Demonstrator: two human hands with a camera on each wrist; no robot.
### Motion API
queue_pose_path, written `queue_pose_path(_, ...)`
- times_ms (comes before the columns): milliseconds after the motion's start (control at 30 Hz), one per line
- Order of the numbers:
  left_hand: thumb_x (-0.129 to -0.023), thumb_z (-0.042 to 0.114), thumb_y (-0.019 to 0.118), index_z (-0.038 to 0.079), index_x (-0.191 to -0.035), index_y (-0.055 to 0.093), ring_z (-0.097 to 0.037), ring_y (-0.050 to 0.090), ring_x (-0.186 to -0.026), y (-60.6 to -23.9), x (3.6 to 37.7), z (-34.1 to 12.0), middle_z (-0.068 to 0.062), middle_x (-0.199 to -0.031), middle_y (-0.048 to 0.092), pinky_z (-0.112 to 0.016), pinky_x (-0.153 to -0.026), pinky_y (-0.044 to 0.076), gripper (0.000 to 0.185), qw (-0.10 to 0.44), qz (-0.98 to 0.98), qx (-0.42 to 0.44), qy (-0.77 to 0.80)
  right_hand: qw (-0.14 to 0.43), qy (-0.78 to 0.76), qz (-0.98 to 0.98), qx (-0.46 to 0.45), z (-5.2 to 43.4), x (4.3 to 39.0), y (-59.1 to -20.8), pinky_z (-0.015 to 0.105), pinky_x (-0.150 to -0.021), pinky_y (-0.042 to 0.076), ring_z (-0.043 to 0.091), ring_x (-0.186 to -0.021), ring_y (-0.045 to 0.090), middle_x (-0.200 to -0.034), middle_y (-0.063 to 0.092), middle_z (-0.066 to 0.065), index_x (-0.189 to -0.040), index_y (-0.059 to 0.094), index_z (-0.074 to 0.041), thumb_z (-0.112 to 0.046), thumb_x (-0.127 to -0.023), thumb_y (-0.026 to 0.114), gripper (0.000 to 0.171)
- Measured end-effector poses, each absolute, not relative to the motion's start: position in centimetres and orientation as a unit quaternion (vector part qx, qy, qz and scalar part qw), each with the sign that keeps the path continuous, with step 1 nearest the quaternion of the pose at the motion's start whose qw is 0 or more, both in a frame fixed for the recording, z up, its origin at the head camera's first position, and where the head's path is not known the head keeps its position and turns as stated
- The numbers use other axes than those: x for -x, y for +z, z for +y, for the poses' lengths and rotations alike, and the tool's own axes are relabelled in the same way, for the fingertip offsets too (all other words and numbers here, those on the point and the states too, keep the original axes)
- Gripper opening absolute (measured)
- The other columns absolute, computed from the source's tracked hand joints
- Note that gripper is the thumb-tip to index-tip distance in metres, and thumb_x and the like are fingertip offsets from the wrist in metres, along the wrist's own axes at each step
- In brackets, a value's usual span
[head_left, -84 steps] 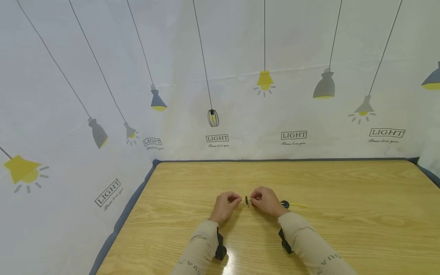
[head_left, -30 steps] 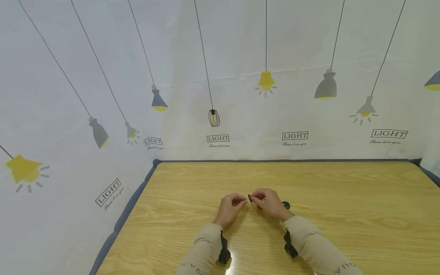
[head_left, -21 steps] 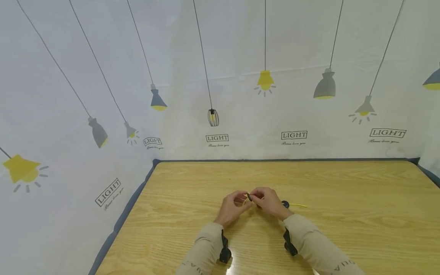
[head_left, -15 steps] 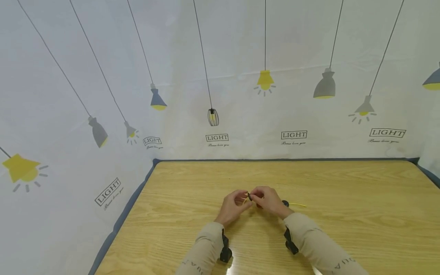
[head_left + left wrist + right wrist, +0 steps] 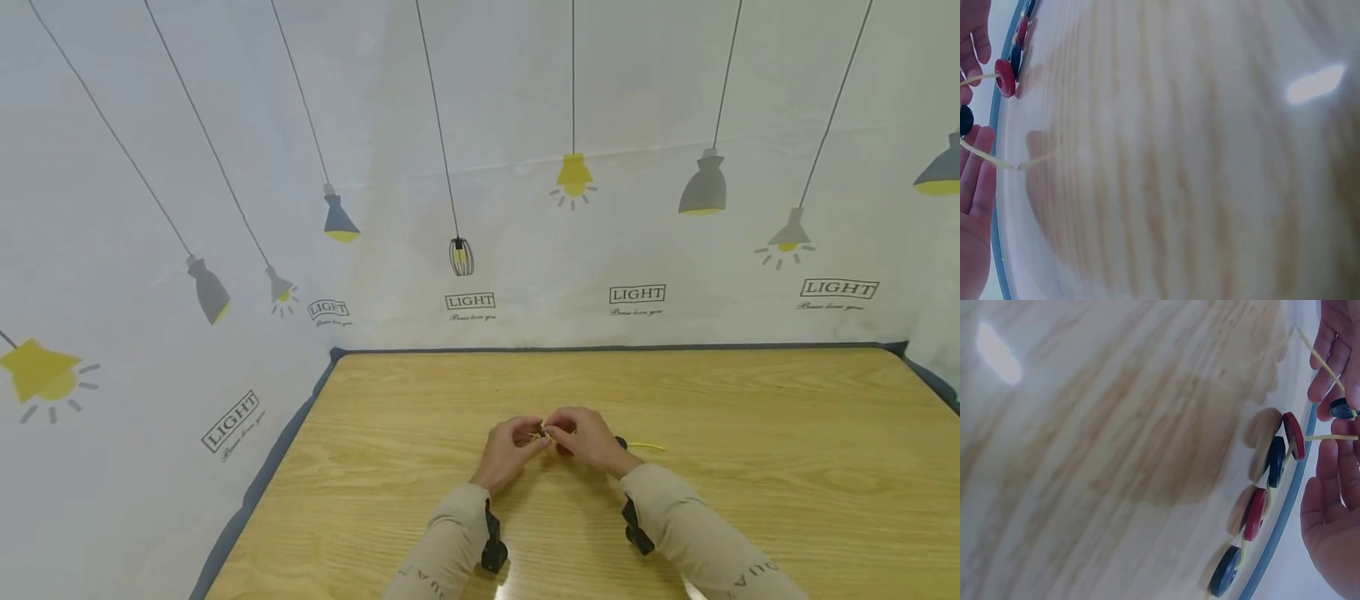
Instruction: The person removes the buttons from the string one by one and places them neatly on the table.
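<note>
Both forearms, in beige sleeves, are reaching forward over the desk (image 5: 750,433), and the two hands are meeting above its middle with their fingertips almost touching. The left hand (image 5: 508,448) is turning its palm inward, its fingers curling toward the thumb and apparently pinching the free end of a thin yellow cord (image 5: 988,157), though in the left wrist view the fingers (image 5: 975,181) look fairly straight beside that cord, so the pinch itself is hard to confirm. The right hand (image 5: 588,437) is arching over the cord, its fingers bending down and gripping a small dark blue button (image 5: 1341,409) between thumb and fingertips; the cord is running through the fingers (image 5: 1325,359) just there.

Behind the right hand, the cord is trailing down onto the desk with buttons already strung on it: a red button (image 5: 1294,435), a dark one (image 5: 1275,461), another red (image 5: 1255,514) and another dark one (image 5: 1225,571), lying on edge in a loose row. In the head view, the yellow tail of the cord (image 5: 648,447) is lying flat on the desk to the right of the right hand. Black camera mounts (image 5: 492,542) are sitting on both wrists.
</note>
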State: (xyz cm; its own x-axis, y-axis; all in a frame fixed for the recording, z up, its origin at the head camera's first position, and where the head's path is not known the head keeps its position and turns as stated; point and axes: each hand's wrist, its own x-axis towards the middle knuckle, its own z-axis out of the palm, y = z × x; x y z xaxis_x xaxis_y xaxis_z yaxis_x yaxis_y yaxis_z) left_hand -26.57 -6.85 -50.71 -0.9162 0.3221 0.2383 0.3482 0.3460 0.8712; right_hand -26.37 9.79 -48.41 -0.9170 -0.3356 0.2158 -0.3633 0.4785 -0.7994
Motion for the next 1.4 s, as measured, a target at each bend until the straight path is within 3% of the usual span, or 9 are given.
queue_pose_path(300,-0.080,0.020,0.066,-0.003,-0.110,0.059,-0.021,0.059,-0.089,-50.7,26.6,-7.3,-0.012,-0.101,0.062,-0.027,-0.077,0.047,0.038,0.014,-0.829,0.193,-0.525,0.037,0.441,-0.875,-0.197,10.2,26.4,-48.4,0.028,-0.061,0.047,0.011,-0.065,0.056,-0.075,0.062,0.001,-0.085,0.065,-0.003,-0.008,-0.085,0.059,0.007)
queue_pose_path(633,-0.081,0.009,0.064,-0.007,-0.112,0.056,-0.026,0.058,-0.096,-50.7,26.6,-8.6,-0.020,-0.107,0.059,-0.029,-0.079,0.047,0.035,0.011,-0.813,0.191,-0.550,0.036,0.436,-0.875,-0.206,10.7,26.3,-48.6,0.026,-0.059,0.046,0.012,-0.068,0.055,-0.076,0.061,0.001,-0.088,0.064,0.000,-0.008,-0.085,0.058,0.010)
queue_pose_path(967,-0.081,0.006,0.064,-0.010,-0.110,0.056,-0.030,0.058,-0.089,-49.7,26.1,-9.7,-0.022,-0.100,0.060,-0.035,-0.078,0.047,0.034,0.023,-0.825,0.171,-0.538,0.037,0.431,-0.882,-0.187,10.8,26.4,-48.8,0.024,-0.058,0.044,0.011,-0.066,0.053,-0.073,0.060,-0.002,-0.085,0.064,-0.001,-0.008,-0.084,0.060,0.008)
queue_pose_path(1133,-0.080,0.013,0.065,-0.005,-0.110,0.057,-0.022,0.059,-0.087,-50.7,26.8,-10.6,-0.014,-0.097,0.062,-0.024,-0.075,0.047,0.036,0.022,-0.832,0.164,-0.530,0.037,0.433,-0.881,-0.187,10.9,26.5,-49.0,0.024,-0.058,0.044,0.011,-0.066,0.052,-0.072,0.059,-0.002,-0.083,0.064,-0.001,-0.008,-0.084,0.060,0.007)
queue_pose_path(1400,-0.080,0.012,0.065,-0.007,-0.109,0.057,-0.024,0.059,-0.086,-50.9,27.1,-11.4,-0.014,-0.094,0.062,-0.026,-0.073,0.048,0.036,0.022,-0.838,0.159,-0.522,0.035,0.440,-0.878,-0.186,11.3,26.3,-49.1,0.025,-0.059,0.044,0.010,-0.066,0.052,-0.072,0.059,-0.002,-0.082,0.064,-0.002,-0.008,-0.084,0.060,0.007)
